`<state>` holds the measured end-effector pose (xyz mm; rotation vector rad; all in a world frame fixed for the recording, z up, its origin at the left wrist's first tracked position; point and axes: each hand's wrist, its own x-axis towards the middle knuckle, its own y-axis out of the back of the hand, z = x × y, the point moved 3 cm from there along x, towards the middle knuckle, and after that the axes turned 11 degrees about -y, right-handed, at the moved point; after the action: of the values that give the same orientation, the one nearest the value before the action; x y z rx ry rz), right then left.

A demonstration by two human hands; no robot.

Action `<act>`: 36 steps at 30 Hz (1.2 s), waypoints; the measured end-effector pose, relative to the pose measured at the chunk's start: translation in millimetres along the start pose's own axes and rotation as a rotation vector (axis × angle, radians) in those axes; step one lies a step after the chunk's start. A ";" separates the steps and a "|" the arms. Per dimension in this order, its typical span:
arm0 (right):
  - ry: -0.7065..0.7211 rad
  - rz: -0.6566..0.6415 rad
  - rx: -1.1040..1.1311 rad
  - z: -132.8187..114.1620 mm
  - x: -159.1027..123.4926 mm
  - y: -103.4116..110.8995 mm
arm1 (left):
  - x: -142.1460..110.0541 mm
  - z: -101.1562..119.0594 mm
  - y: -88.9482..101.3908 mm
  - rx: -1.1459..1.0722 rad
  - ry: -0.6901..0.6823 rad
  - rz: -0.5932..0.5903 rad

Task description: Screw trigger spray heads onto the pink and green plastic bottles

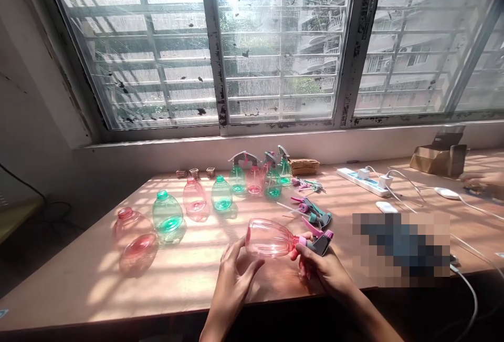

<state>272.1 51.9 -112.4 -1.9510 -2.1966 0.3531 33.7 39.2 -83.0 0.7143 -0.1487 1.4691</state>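
Observation:
A clear pink spray bottle (270,238) lies on its side in the air above the table's front edge, its base to the left. My left hand (235,275) is curled around the base end, thumb below. At the neck, my right hand (322,266) pinches near the pink collar of a grey-and-pink spray head (319,242), which sits at the bottle's mouth. How far the head is screwed on I cannot tell. Just behind lie a loose spray head with a teal collar (321,219) and more sprayer parts (309,184).
Topless pink (195,200) and green bottles (167,213) stand at left; several bottles with spray heads (272,182) stand behind. At right are a power strip (362,182), white cables, a blurred-out patch (405,247), a cardboard box (439,159) and another person's hand (484,180).

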 end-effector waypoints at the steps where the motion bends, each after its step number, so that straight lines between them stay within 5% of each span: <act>1: -0.004 0.003 -0.012 0.7 -0.4 1.2 | -0.5 0.8 -0.3 0.011 0.007 -0.004; 7: -0.038 -0.009 -0.093 2.6 -6.5 0.9 | -3.8 -3.6 -0.5 -0.134 0.060 0.082; 15: 0.004 0.010 -0.024 0.8 0.8 -1.0 | 2.3 -0.8 2.5 0.022 -0.076 0.036; 23: -0.019 -0.078 -0.167 -3.7 -8.4 -3.0 | -1.7 -2.9 -0.4 -0.128 0.022 0.053; 31: -0.012 -0.021 -0.107 0.5 0.2 4.0 | -0.3 -3.0 1.3 -0.012 -0.105 0.022; 36: -0.020 0.005 -0.136 -2.5 -4.4 2.1 | -2.1 0.5 -1.2 -0.116 -0.029 -0.014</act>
<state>275.3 47.9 -110.6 -2.0295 -2.2840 0.2308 34.7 37.2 -84.1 0.6414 -0.2484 1.4250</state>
